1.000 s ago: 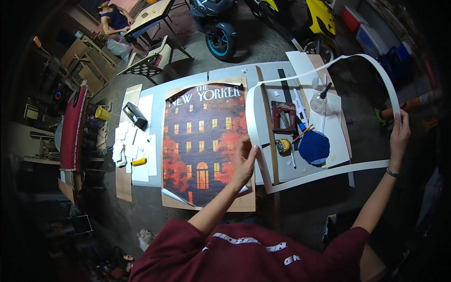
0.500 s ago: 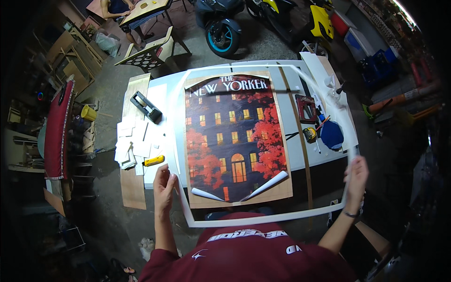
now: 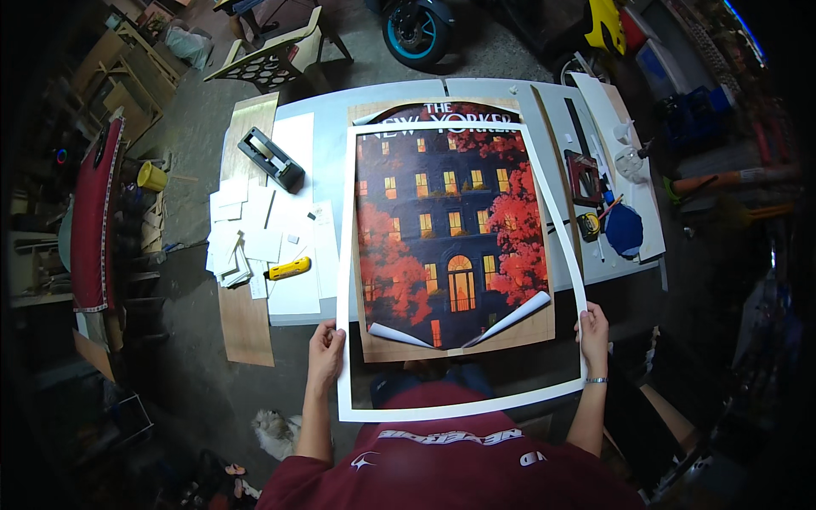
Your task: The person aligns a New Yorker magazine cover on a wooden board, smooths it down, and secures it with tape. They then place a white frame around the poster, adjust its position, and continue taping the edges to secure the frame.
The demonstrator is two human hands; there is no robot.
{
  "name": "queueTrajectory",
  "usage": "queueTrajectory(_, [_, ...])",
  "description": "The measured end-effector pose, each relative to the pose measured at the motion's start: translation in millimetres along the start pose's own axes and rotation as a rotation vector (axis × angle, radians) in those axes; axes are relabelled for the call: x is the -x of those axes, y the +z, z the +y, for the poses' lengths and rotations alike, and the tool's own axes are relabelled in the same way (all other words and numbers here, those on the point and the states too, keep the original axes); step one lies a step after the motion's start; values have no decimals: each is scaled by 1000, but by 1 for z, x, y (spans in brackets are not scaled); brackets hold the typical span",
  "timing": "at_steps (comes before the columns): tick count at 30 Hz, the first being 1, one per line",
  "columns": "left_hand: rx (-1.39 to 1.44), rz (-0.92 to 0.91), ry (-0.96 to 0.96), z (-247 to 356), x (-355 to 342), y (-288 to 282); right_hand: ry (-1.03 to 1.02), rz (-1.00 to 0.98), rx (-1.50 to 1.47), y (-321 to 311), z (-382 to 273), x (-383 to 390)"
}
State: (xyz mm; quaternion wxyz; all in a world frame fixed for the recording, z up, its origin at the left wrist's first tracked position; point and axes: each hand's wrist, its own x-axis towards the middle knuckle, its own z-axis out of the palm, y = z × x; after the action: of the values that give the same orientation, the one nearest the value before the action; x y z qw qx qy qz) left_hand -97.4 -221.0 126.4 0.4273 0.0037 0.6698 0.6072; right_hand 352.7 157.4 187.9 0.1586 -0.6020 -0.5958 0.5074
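Left fingers: the left hand [image 3: 325, 350] is curled round the left rail of the white mat frame [image 3: 347, 255], fingers [image 3: 321, 336] wrapped over the edge and pinching it near the lower corner.
Right fingers: the right hand [image 3: 592, 330] clamps the right rail low down, fingers [image 3: 595, 319] folded over the edge, a bracelet at the wrist.
White mat frame: held flat in the air between both hands, an open rectangle; its far end hangs over the poster, its near end sits off the counter above the person's red top.
Poster: the poster [image 3: 442, 238] shows a dark building with lit windows and red trees; it lies on a brown backing board [image 3: 518, 327], its two near corners curling up white.
Counter: the pale counter [image 3: 327, 144] carries board and poster at its middle.
Left of poster: a black tape dispenser [image 3: 270, 158], loose white paper sheets [image 3: 246, 238] and a yellow utility knife [image 3: 289, 269].
Right of poster: a small red frame [image 3: 585, 177], a yellow tape measure [image 3: 588, 226], a blue round pad [image 3: 626, 229].
Beyond the counter: a wooden chair [image 3: 272, 53] and a scooter wheel [image 3: 416, 32] on the floor.
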Motion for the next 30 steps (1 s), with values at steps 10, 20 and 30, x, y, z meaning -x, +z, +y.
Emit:
queueTrajectory(10, [-26, 68, 1, 13, -23, 19, 41, -54, -125, 16, 3, -52])
queueTrajectory(20, [281, -99, -281, -13, -56, -10, 413, -471, -1051, -6, 119, -26])
queueTrajectory(30, [31, -339, -160, -24, -48, -6, 173, -597, -1014, 38, 157, -50])
